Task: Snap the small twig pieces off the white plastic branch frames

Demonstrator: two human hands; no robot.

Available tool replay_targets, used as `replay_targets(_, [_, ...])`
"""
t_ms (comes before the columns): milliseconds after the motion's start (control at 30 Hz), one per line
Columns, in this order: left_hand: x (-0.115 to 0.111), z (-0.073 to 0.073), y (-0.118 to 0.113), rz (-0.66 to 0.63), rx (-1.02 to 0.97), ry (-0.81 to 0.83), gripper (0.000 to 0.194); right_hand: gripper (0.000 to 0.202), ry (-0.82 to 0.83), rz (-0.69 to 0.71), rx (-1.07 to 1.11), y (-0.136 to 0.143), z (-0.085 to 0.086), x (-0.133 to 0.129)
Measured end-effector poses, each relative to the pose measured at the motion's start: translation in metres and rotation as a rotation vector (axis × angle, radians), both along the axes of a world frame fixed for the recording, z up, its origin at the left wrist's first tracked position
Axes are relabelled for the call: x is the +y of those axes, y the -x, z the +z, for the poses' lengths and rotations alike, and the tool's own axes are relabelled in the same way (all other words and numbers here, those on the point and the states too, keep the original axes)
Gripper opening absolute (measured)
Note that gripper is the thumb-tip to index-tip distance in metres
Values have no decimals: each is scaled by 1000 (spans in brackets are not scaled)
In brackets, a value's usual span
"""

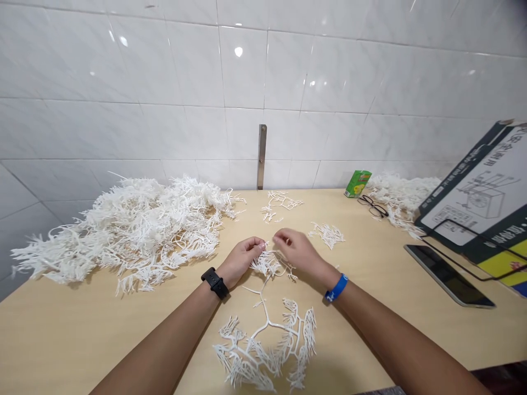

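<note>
Mid-table, my left hand [242,260], with a black watch on its wrist, pinches a small white branched piece [267,263] between thumb and fingers. Close beside it on the right is my right hand [297,251], above a blue wristband, its fingers curled together near the same piece; what they hold, if anything, is too small to make out. A larger white branching piece [268,323] with feathery tips lies between my forearms. Beyond my hands rests a small white branch [282,202], and to their right lies a little heap of white bits [328,235].
A big pile of white branches [164,225] covers the table's left side. At the right are a green box [358,184], eyeglasses [373,207], another white pile [401,192], a phone [448,274] and a large printed carton [481,192] with a black wire frame before it.
</note>
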State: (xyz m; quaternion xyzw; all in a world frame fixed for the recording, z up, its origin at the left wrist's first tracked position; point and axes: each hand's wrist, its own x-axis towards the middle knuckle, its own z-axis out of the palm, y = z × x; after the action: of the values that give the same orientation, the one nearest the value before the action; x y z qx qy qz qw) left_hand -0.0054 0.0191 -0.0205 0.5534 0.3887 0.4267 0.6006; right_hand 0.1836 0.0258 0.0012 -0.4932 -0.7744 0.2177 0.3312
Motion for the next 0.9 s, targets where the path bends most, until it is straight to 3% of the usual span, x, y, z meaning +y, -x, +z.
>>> replay_targets(100, [-1,0,-1,-13,-4,-27,31,24,69,143,60,18,-3,-10])
replay_targets(267, [-1,1,-4,-16,67,-66,32,25,43,149,42,16,-7,-9])
replay_targets(467, [-3,-1,-6,-41,126,-152,33,26,-12,254,-66,13,-7,-7])
replay_targets(600, [-3,-3,-8,16,128,-168,33,27,140,289,47,15,-8,-7])
replay_targets(900, [-8,-1,-12,-47,-86,-24,39,37,380,402,384,8,-14,-3])
